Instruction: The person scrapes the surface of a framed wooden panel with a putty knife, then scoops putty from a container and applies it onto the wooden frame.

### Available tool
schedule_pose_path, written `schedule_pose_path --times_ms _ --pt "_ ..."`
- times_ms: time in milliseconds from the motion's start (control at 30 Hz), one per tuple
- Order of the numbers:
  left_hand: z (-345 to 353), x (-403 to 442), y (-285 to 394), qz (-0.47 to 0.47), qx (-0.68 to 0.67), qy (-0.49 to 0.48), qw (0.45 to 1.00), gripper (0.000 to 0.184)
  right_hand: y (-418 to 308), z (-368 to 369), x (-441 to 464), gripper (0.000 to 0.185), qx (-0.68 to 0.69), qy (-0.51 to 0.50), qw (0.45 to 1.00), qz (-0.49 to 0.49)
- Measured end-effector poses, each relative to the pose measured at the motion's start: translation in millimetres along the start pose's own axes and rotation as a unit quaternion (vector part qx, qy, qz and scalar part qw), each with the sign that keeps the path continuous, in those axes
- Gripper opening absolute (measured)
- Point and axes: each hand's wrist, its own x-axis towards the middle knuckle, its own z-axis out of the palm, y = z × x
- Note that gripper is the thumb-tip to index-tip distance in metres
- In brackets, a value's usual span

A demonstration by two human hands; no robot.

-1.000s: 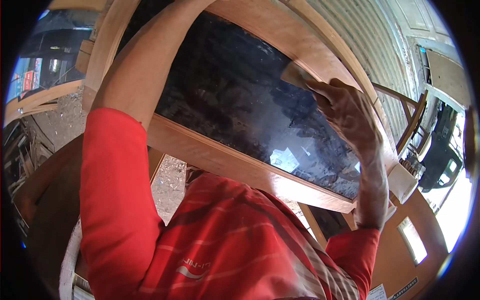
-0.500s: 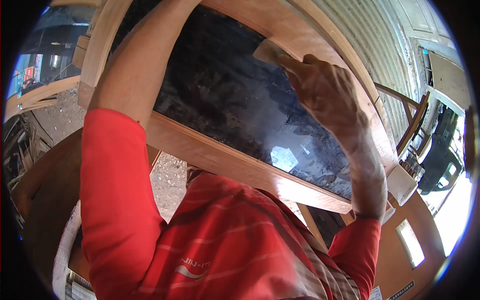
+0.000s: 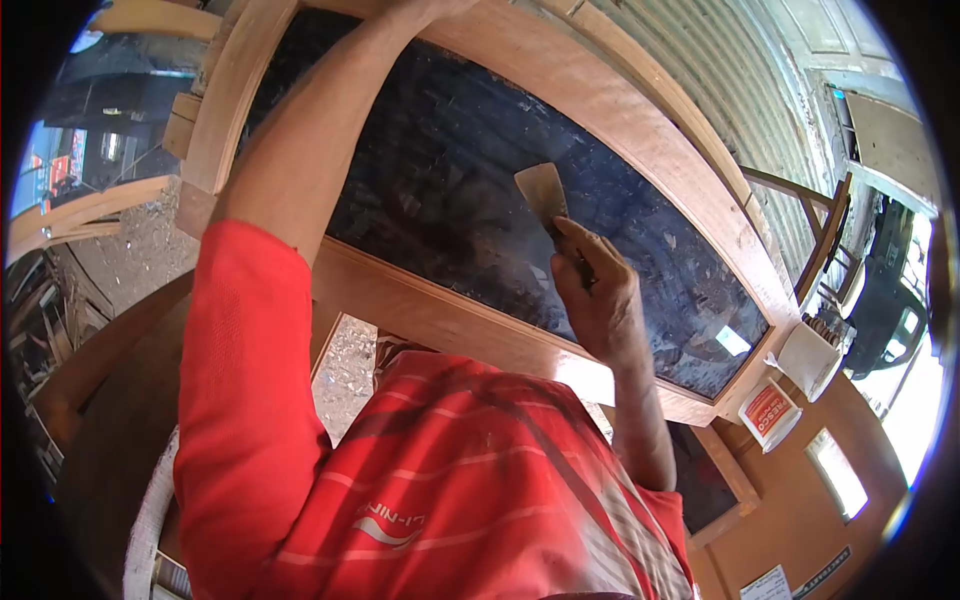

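Observation:
A putty knife [image 3: 541, 190] is gripped in my right hand [image 3: 608, 305], my fingers closed round its handle. Its broad blade points up and away over the dark glass panel [image 3: 450, 190]; whether it touches the surface I cannot tell. Smears and small specks mark the glass, which sits in a wooden frame [image 3: 455, 305]. My left arm reaches across the panel to the far side of the frame. Only part of my left hand [image 3: 435, 8] shows at the top edge of the view, its fingers hidden.
At the frame's right end are a white tub [image 3: 808, 358] and a smaller labelled white container [image 3: 770, 413]. Corrugated metal sheeting [image 3: 700, 110] rises behind the frame. A brown board with a slot [image 3: 770, 500] is at the lower right, and timber pieces stand around.
My right hand and the putty knife have moved from the far edge of the glass toward me and left, near its middle. The small white container has come into view at right.

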Motion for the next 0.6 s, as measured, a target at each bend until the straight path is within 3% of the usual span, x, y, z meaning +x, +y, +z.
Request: schedule_pose_path --times_ms 67,100,200,267,333,400,500,600 --pt "26 -4 -27 0.096 -0.115 0.133 0.98 0.044 2 13 -8 0.036 0.084 0.021 0.994 0.073" --pt "31 -14 -21 0.098 -0.17 0.162 0.967 0.037 -4 13 -10 0.033 0.139 0.013 0.981 0.136" --pt "25 -84 25 0.008 -0.249 0.094 0.964 0.035 13 36 -16 0.03 0.213 0.104 0.968 0.087" --pt "19 -137 45 0.003 -0.271 -0.017 0.962 0.056 11 43 -17 0.034 0.271 0.103 0.951 0.105" --pt "24 -179 54 -0.011 -0.193 -0.117 0.974 0.052 9 48 -11 0.037 0.342 0.132 0.928 0.071" --pt "16 -221 68 -0.039 -0.153 -0.207 0.965 0.051 9 39 -12 0.038 0.323 0.075 0.942 0.048" --pt "21 -251 68 -0.109 -0.225 -0.247 0.936 0.048 17 32 -12 0.036 0.265 0.001 0.963 -0.051" --pt "13 -267 69 -0.101 -0.273 -0.251 0.923 0.043 42 21 -16 0.035 0.237 -0.081 0.963 -0.097"
